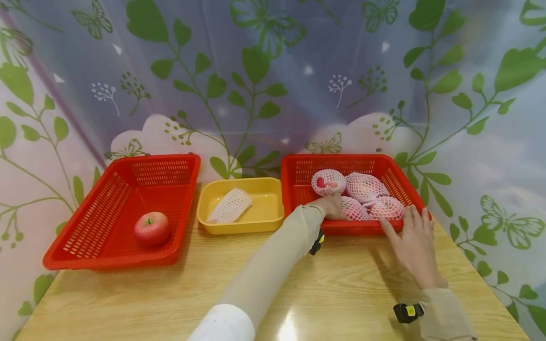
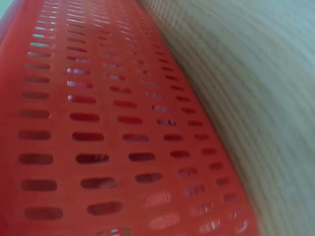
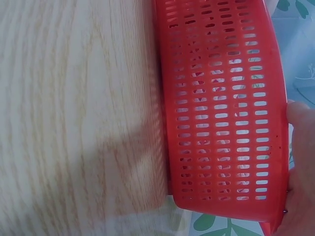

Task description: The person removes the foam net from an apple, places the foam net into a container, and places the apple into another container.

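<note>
My left hand reaches over the front rim into the right red basket. Its fingers go down beside a net-wrapped fruit at the front and are mostly hidden, so I cannot tell whether they grip it. My right hand rests on the basket's front right corner, fingers extended along the rim. Near its thumb lies another net-wrapped fruit. Two more sit behind, one pale pink fruit and one fruit with a red patch under its net. Both wrist views mostly show the basket's slotted wall.
On the left, a red basket holds a bare red apple. Between the baskets stands a yellow tray with an empty white foam net sleeve in it. All stand on a wooden table before a leaf-patterned curtain.
</note>
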Demonstrator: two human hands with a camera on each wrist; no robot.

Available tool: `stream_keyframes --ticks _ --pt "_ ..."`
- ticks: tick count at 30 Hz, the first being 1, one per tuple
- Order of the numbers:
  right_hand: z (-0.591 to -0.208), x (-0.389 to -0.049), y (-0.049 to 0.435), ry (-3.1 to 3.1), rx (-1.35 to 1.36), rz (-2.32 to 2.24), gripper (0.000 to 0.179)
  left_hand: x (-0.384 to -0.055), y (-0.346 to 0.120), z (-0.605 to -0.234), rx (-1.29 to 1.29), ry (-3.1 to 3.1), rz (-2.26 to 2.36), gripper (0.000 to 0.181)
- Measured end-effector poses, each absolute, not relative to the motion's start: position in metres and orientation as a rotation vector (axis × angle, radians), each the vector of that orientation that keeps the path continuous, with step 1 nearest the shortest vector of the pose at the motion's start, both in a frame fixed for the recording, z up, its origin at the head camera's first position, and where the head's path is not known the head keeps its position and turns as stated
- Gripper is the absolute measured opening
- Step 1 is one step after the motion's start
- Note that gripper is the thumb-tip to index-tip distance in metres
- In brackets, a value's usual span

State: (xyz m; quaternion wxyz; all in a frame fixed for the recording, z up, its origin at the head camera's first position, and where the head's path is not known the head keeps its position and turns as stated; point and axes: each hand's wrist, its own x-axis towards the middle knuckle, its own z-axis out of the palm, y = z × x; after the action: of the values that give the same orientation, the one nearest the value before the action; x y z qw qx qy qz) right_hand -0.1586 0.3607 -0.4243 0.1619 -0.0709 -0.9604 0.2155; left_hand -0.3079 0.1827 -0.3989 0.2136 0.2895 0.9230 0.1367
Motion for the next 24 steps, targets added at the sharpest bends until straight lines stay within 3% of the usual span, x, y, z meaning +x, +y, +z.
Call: stream_keyframes --ticks 12,24 --pt "-0.423 -0.16 0.351 -2.753 -0.159 0.603 0.093 -0.309 0.168 -0.397 0.725 2.727 0.481 0.093" --pt "-0.422 -0.158 0.364 -2.754 -0.133 0.583 0.092 -0.275 0.109 -0.311 1.14 2.737 0.61 0.092"
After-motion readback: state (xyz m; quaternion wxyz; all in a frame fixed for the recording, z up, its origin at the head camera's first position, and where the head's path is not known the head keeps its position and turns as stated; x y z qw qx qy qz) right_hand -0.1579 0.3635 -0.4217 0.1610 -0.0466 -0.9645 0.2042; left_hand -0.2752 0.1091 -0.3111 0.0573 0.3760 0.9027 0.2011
